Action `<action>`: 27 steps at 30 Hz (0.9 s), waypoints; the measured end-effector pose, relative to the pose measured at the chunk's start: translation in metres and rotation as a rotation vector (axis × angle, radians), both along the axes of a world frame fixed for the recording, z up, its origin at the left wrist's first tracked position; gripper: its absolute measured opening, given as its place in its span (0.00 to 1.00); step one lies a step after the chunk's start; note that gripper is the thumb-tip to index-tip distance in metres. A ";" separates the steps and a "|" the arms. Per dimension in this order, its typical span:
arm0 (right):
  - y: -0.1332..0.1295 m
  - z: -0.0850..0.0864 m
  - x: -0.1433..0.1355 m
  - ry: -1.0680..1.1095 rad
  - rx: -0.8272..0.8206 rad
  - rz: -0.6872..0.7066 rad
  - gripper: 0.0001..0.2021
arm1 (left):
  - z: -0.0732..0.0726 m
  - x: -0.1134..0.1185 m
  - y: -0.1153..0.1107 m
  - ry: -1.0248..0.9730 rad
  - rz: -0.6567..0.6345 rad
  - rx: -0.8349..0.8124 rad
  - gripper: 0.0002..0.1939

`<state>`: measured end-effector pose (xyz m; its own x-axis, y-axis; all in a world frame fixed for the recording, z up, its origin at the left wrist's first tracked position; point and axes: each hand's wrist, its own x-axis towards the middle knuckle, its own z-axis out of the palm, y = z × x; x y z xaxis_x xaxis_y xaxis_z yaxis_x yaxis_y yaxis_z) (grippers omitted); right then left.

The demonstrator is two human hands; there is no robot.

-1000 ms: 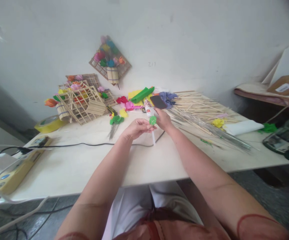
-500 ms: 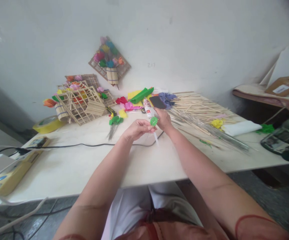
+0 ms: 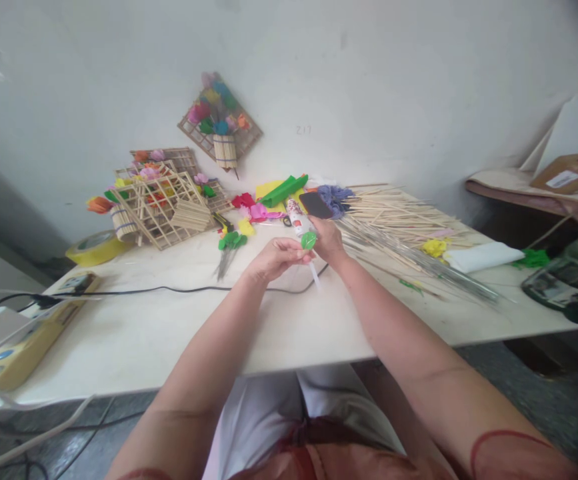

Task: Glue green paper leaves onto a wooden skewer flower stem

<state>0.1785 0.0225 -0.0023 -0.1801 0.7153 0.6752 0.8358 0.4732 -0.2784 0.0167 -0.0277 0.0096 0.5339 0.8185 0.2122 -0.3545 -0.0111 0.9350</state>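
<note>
My left hand is closed in a pinch on a small round green paper leaf with a pale line across it. My right hand is wrapped round a white hot glue gun with a red pattern, its fingers partly hidden. From the gun's near end a translucent glue stick points back toward me. The leaf sits between my hands, in front of the gun; whether it touches the gun I cannot tell. A black cable runs left across the table.
Wooden lattice frames with paper flowers stand back left, near yellow tape and a power strip. Green-topped wire stems, a green paper roll, a phone and bamboo sticks lie beyond my hands.
The glue stick and the green leaf have shifted very slightly to the right. Both hands keep their grip, and nothing else visibly moves.
</note>
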 end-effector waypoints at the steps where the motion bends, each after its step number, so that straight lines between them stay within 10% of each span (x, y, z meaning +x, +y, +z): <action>1: -0.001 0.001 0.000 0.020 -0.033 -0.005 0.20 | 0.000 -0.001 0.001 0.003 0.004 -0.005 0.10; 7: 0.002 -0.001 0.006 0.321 -0.207 -0.099 0.18 | -0.002 -0.012 0.009 -0.040 0.143 -0.053 0.10; 16: -0.011 0.020 0.017 0.839 -0.443 0.374 0.17 | -0.008 -0.029 0.022 -0.099 0.429 -0.154 0.10; 27: -0.025 0.031 0.018 0.693 -0.697 0.636 0.25 | -0.013 -0.035 0.028 -0.124 0.516 -0.234 0.07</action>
